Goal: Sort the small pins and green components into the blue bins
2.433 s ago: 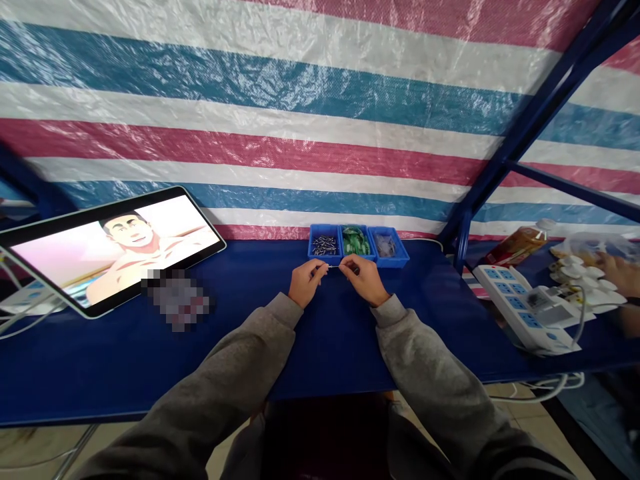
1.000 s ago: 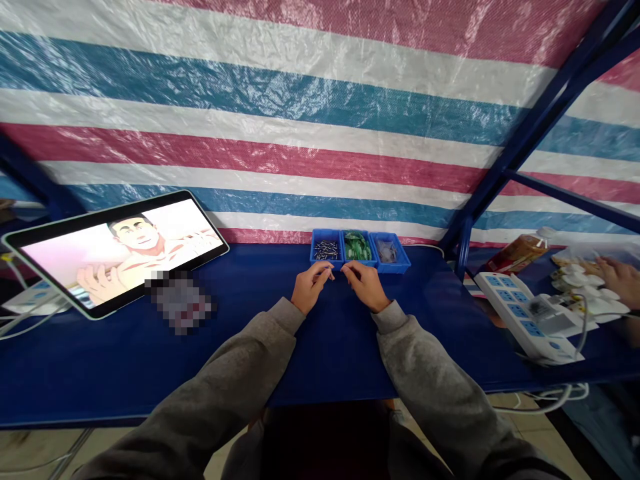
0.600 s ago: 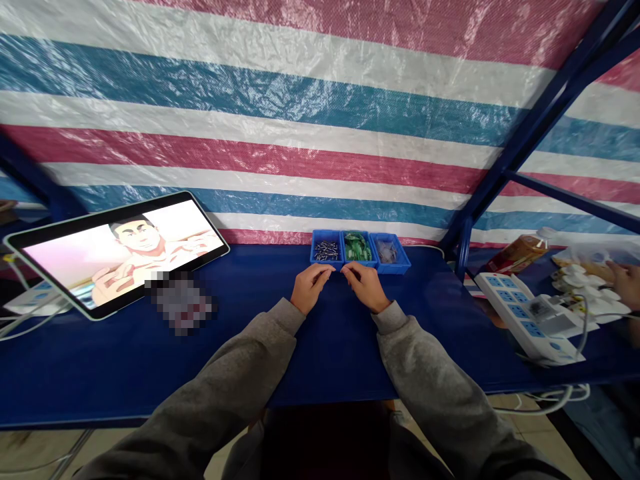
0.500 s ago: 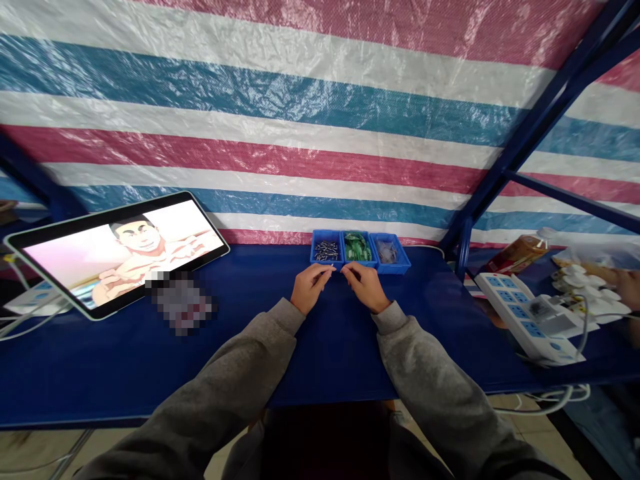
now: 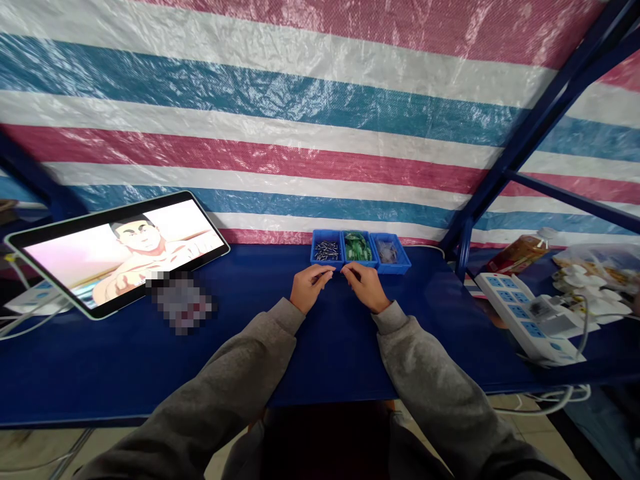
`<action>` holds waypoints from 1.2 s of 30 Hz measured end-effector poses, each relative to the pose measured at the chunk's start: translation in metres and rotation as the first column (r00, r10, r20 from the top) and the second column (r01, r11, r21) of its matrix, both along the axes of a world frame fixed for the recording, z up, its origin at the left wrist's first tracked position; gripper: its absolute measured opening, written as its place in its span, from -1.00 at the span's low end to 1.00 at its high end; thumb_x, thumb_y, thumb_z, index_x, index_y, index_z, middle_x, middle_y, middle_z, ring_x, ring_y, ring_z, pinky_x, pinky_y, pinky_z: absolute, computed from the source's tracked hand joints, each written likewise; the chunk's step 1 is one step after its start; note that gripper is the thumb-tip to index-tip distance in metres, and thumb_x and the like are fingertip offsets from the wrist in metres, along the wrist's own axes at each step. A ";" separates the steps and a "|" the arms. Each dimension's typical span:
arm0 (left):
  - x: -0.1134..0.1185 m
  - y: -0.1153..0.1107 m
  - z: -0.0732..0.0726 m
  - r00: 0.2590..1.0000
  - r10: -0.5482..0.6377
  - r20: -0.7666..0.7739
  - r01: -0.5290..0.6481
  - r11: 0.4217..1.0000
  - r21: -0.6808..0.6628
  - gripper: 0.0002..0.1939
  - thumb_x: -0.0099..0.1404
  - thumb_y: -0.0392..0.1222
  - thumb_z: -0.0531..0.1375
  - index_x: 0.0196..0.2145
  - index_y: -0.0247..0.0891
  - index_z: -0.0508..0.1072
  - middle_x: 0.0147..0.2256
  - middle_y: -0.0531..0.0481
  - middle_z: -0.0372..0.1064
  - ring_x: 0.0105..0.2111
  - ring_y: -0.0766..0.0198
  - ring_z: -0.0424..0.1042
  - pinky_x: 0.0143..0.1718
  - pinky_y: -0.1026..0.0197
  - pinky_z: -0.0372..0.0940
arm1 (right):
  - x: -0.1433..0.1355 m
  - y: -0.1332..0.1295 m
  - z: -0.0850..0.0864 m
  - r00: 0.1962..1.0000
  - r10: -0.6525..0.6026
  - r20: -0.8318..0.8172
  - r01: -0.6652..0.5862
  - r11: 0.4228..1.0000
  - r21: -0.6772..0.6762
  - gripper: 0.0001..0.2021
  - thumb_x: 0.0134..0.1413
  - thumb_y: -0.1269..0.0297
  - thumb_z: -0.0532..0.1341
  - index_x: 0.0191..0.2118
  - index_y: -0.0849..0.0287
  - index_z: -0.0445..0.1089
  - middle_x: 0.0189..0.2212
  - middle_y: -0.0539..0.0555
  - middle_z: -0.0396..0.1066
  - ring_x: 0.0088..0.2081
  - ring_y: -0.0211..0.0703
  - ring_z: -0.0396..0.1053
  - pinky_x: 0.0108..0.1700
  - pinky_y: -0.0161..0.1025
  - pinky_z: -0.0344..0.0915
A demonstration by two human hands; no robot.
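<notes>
Immediately beyond the fingers [image 5: 321, 269], three blue plastic bins [image 5: 395, 268] stand abreast on the desk [image 5: 333, 353]: slender metal fasteners [image 5: 327, 251] ahead of the left hand [image 5: 307, 288], green plastic pieces [image 5: 358, 247] ahead of the right hand [image 5: 369, 287], translucent pieces [image 5: 387, 252] farther right. Both sets of fingers curl inward, tips near but apart; whether they grip a small part cannot be told. Loose pinching could let any such part drop beneath them, while knuckles catching the bins could spill the fasteners.
</notes>
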State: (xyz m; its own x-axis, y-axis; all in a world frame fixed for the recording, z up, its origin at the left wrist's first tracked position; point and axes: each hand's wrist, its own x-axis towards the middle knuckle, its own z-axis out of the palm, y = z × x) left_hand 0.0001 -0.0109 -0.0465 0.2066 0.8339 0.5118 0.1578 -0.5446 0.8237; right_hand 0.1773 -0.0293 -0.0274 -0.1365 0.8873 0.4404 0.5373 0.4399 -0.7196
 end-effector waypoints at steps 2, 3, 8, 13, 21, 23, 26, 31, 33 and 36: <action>0.000 0.000 0.001 1.000 0.014 -0.004 -0.013 1.000 0.025 -0.72 0.29 -0.03 0.18 -0.28 -0.27 0.58 -0.39 -0.04 0.42 -0.59 0.43 0.26 -0.63 0.37 0.23 | 0.000 0.000 0.000 1.000 -0.004 0.002 0.004 1.000 -0.001 -0.73 0.23 0.14 0.06 -0.39 0.14 0.39 -0.59 -0.02 0.33 -0.53 -0.20 0.31 -0.44 -0.30 0.20; -0.001 0.000 0.002 1.000 0.019 -0.006 -0.019 0.999 0.033 -0.72 0.28 -0.02 0.19 -0.30 -0.27 0.58 -0.35 -0.06 0.43 -0.57 0.42 0.29 -0.63 0.38 0.23 | 0.000 0.001 -0.001 1.000 -0.004 0.002 0.004 1.000 -0.003 -0.73 0.23 0.14 0.06 -0.39 0.15 0.39 -0.60 -0.02 0.33 -0.53 -0.20 0.32 -0.44 -0.30 0.21; 0.001 -0.002 0.003 0.999 -0.011 0.047 0.013 0.999 -0.041 -0.69 0.28 0.01 0.18 -0.29 -0.30 0.55 -0.30 -0.11 0.47 -0.55 0.39 0.35 -0.66 0.38 0.22 | 0.001 0.001 -0.001 1.000 0.002 -0.002 -0.002 1.000 -0.005 -0.73 0.23 0.15 0.06 -0.39 0.14 0.39 -0.60 -0.02 0.32 -0.53 -0.20 0.31 -0.45 -0.31 0.21; 0.001 -0.003 0.003 0.997 -0.017 0.081 0.026 0.994 -0.109 -0.66 0.27 -0.03 0.21 -0.08 -0.28 0.45 -0.46 0.04 0.40 -0.70 0.50 0.16 -0.68 0.39 0.15 | 0.000 0.001 -0.001 1.000 0.002 -0.006 -0.002 1.000 -0.012 -0.74 0.22 0.15 0.06 -0.41 0.14 0.37 -0.61 -0.03 0.30 -0.54 -0.21 0.30 -0.44 -0.31 0.19; 0.002 -0.006 0.007 0.997 -0.073 0.004 0.073 0.996 -0.049 -0.68 0.31 0.00 0.15 -0.16 -0.27 0.53 -0.33 -0.05 0.41 -0.56 0.43 0.30 -0.62 0.38 0.24 | 0.001 0.000 0.001 1.000 0.010 0.009 -0.009 1.000 -0.008 -0.73 0.22 0.15 0.04 -0.40 0.14 0.37 -0.60 -0.02 0.31 -0.54 -0.20 0.30 -0.42 -0.29 0.19; 0.002 -0.005 0.006 0.997 -0.074 -0.021 0.074 0.997 -0.035 -0.66 0.25 0.00 0.21 -0.10 -0.25 0.51 -0.26 -0.06 0.42 -0.49 0.39 0.36 -0.60 0.38 0.27 | 0.001 0.000 0.001 1.000 0.014 0.013 -0.014 1.000 -0.006 -0.73 0.22 0.16 0.04 -0.40 0.14 0.37 -0.59 -0.02 0.32 -0.54 -0.20 0.30 -0.41 -0.29 0.19; 0.002 -0.004 0.004 0.996 -0.080 -0.042 0.079 0.997 -0.015 -0.68 0.25 -0.01 0.22 -0.12 -0.24 0.53 -0.30 -0.04 0.42 -0.50 0.39 0.35 -0.58 0.37 0.28 | 0.000 0.000 0.001 1.000 0.016 0.012 -0.016 1.000 0.000 -0.73 0.22 0.17 0.04 -0.40 0.15 0.37 -0.60 -0.02 0.32 -0.54 -0.20 0.30 -0.42 -0.30 0.18; 0.000 -0.001 0.003 0.998 -0.014 -0.062 0.015 1.000 0.026 -0.70 0.30 -0.01 0.16 -0.31 -0.28 0.57 -0.35 -0.05 0.41 -0.55 0.41 0.31 -0.59 0.36 0.26 | 0.000 0.001 0.000 1.000 0.011 0.011 -0.012 1.000 0.009 -0.73 0.23 0.17 0.05 -0.41 0.16 0.36 -0.59 -0.02 0.33 -0.53 -0.22 0.30 -0.42 -0.32 0.18; 0.000 -0.002 0.003 0.998 -0.010 -0.056 0.011 1.000 0.013 -0.71 0.29 -0.01 0.17 -0.32 -0.29 0.57 -0.29 -0.08 0.43 -0.51 0.39 0.35 -0.58 0.36 0.26 | 0.000 0.001 0.000 1.000 0.011 0.013 -0.011 1.000 0.012 -0.73 0.23 0.16 0.05 -0.41 0.16 0.37 -0.59 -0.02 0.33 -0.53 -0.23 0.30 -0.42 -0.32 0.18; 0.001 -0.003 0.004 0.999 -0.036 -0.017 0.034 0.998 -0.062 -0.71 0.30 -0.03 0.16 -0.19 -0.29 0.53 -0.42 -0.01 0.42 -0.60 0.42 0.28 -0.60 0.36 0.24 | 0.000 0.001 0.000 1.000 0.010 0.015 -0.010 1.000 0.009 -0.73 0.23 0.17 0.05 -0.41 0.16 0.37 -0.59 -0.02 0.33 -0.54 -0.23 0.29 -0.42 -0.32 0.18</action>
